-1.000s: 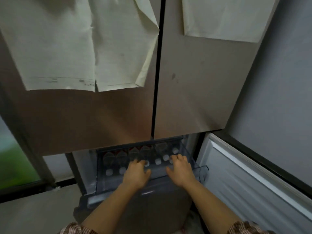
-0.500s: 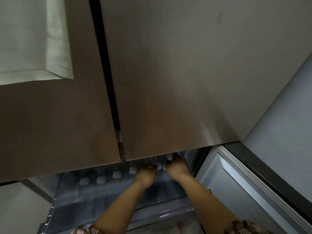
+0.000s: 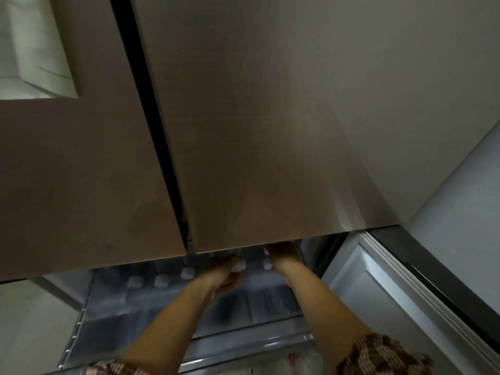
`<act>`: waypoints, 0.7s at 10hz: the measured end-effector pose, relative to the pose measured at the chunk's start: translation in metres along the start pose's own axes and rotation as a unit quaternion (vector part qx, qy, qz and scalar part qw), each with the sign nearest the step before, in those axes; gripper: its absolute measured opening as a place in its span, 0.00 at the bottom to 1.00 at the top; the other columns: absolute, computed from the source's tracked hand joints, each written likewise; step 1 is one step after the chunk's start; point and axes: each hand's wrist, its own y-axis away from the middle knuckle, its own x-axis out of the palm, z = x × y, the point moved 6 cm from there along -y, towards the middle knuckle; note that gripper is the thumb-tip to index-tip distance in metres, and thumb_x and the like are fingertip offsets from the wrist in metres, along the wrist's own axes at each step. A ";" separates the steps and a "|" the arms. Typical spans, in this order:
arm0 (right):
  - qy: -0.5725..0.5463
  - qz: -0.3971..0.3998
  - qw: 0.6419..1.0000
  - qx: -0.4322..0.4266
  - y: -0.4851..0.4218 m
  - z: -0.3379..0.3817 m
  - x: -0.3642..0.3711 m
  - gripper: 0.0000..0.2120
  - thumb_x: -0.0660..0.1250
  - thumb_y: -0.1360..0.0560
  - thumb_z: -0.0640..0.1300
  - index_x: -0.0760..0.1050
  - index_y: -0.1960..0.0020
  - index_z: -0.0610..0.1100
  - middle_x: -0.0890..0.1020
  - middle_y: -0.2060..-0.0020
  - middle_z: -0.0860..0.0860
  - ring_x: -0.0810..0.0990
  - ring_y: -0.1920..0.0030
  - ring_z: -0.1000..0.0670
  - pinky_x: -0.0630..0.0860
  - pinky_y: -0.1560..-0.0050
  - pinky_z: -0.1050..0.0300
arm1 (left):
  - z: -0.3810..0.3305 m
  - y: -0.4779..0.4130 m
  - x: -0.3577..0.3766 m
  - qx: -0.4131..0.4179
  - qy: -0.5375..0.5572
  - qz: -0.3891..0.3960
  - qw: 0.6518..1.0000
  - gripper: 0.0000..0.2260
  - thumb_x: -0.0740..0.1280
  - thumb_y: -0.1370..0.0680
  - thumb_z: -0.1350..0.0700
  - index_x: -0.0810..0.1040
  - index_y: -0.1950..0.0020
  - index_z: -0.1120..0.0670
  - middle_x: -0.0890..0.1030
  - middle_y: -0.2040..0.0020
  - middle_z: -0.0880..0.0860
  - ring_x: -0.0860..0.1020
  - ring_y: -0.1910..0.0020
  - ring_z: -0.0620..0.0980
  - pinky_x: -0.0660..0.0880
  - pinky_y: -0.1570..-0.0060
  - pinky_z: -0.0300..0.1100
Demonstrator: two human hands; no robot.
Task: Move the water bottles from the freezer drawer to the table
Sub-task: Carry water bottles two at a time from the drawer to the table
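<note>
The clear freezer drawer stands pulled out below the fridge doors. Several water bottles with white caps stand in a row at its back, blurred. My left hand reaches into the drawer, its fingers curled round one bottle just below the white cap. My right hand is further back and to the right, beside another white cap. The lower edge of the fridge door hides its fingers.
Two brown fridge doors fill the upper view and overhang the back of the drawer. A pale paper sheet hangs on the left door. An open white-lined lower door stands at the right, with a grey wall behind.
My head has come closer and lower, so the fridge doors now cover most of the view. Both hands have gone from the drawer's front deeper in among the bottles.
</note>
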 end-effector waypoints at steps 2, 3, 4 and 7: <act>-0.033 0.036 0.999 0.013 0.003 0.000 0.015 0.11 0.64 0.22 0.42 0.65 0.62 0.49 0.71 0.64 0.48 0.69 0.66 0.50 0.72 0.62 0.55 | 0.004 0.005 -0.018 0.064 -0.028 -0.033 0.997 0.15 0.64 0.21 0.61 0.69 0.68 0.54 0.70 0.75 0.52 0.68 0.83 0.40 0.65 0.81 0.31; -0.025 0.077 0.997 0.014 0.032 0.001 0.018 0.11 0.62 0.22 0.39 0.70 0.63 0.46 0.74 0.66 0.47 0.70 0.67 0.51 0.68 0.68 0.60 | 0.002 0.023 -0.027 0.076 -0.023 -0.015 0.997 0.14 0.66 0.23 0.63 0.70 0.68 0.54 0.71 0.74 0.52 0.69 0.77 0.44 0.67 0.75 0.34; -0.079 0.087 0.993 0.025 0.063 0.005 0.014 0.09 0.65 0.24 0.38 0.74 0.63 0.42 0.75 0.68 0.46 0.70 0.70 0.52 0.69 0.70 0.60 | 0.002 0.051 -0.046 0.076 0.029 -0.036 0.996 0.06 0.69 0.25 0.61 0.77 0.62 0.57 0.78 0.67 0.56 0.75 0.73 0.48 0.74 0.74 0.36; -0.149 0.100 0.982 0.052 0.153 0.021 -0.003 0.17 0.66 0.23 0.41 0.70 0.38 0.32 0.77 0.60 0.37 0.73 0.73 0.50 0.69 0.80 0.64 | 0.018 0.141 -0.115 0.116 -0.028 -0.116 0.986 0.13 0.72 0.27 0.55 0.79 0.62 0.66 0.82 0.64 0.63 0.83 0.66 0.58 0.82 0.57 0.48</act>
